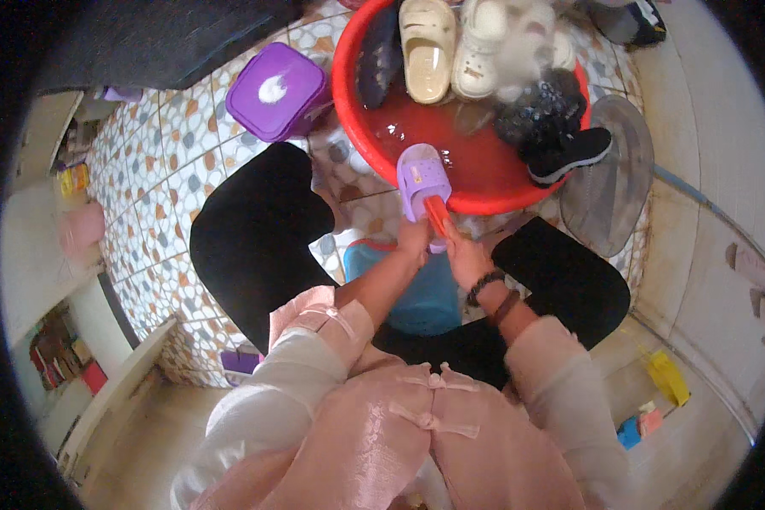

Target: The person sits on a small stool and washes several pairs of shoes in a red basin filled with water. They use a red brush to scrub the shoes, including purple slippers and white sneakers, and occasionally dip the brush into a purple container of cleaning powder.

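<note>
In my left hand (pixel 414 236) is a purple clog (pixel 424 172), its toe pointing away from me over the near rim of a red basin (pixel 370 150). My right hand (pixel 464 254) is closed on the orange handle of a tool (pixel 437 213), whose far end reaches into the clog's opening and is hidden there. Water stands in the basin. Cream clogs (pixel 428 67), white clogs (pixel 475 64) and a dark shoe (pixel 379 60) rest along its far side. A black shoe with a pale sole edge (pixel 570 156) lies across the right rim, beside a dark wet bundle (pixel 542 105).
A purple lidded container (pixel 277 92) stands left of the basin. Between my legs is a blue plastic container or stool (pixel 424 299). A translucent grey oval object (pixel 609 178) leans at the basin's right. A blue hose (pixel 695 191) runs by the right wall.
</note>
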Action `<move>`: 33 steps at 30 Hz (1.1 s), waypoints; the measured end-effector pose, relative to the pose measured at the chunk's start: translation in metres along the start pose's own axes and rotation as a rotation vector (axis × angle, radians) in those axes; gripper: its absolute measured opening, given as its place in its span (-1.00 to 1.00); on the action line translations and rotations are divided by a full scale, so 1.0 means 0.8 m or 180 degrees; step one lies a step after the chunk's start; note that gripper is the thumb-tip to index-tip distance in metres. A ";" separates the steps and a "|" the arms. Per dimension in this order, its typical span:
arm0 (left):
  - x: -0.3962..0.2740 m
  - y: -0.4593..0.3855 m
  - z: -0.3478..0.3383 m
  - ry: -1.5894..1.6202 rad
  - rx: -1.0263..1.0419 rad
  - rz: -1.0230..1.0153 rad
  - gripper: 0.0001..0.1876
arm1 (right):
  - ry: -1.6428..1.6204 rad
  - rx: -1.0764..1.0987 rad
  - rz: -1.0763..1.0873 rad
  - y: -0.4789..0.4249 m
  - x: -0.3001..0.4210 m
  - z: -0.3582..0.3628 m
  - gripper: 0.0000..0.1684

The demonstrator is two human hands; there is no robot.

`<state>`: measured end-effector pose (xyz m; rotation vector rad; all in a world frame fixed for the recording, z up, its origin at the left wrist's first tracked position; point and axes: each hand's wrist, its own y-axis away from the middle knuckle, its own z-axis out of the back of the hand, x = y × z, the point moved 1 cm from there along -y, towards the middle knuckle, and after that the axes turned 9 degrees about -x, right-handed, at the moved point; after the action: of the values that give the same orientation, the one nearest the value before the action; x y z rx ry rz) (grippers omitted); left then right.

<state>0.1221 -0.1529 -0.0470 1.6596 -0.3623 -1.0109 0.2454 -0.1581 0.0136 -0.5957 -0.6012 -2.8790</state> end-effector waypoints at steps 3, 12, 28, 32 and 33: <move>0.010 -0.008 0.006 -0.0279 0.0032 -0.0278 -0.65 | 0.0180 0.0652 -0.0504 -0.034 0.023 0.019 -0.45; 0.008 -0.031 0.007 -0.0481 0.0126 -0.0046 -0.64 | 0.0309 0.0469 -0.0507 -0.040 0.018 0.010 -0.40; -0.068 -0.055 -0.030 0.0050 0.0846 -0.0877 -0.50 | -0.1194 -0.0417 -0.0616 -0.090 -0.047 0.027 -0.34; -0.076 -0.086 -0.056 0.0151 0.0760 -0.0400 -0.50 | -0.1082 -0.0843 -0.0849 -0.133 -0.054 0.007 -0.42; -0.075 -0.095 -0.065 0.0172 0.0692 -0.0270 -0.51 | -0.1051 -0.1092 -0.0785 -0.149 -0.054 -0.002 -0.46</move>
<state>0.1067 -0.0520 -0.0883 1.9079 -0.3792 -1.0156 0.2589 -0.0481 -0.0475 -1.1360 -0.2242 -3.1671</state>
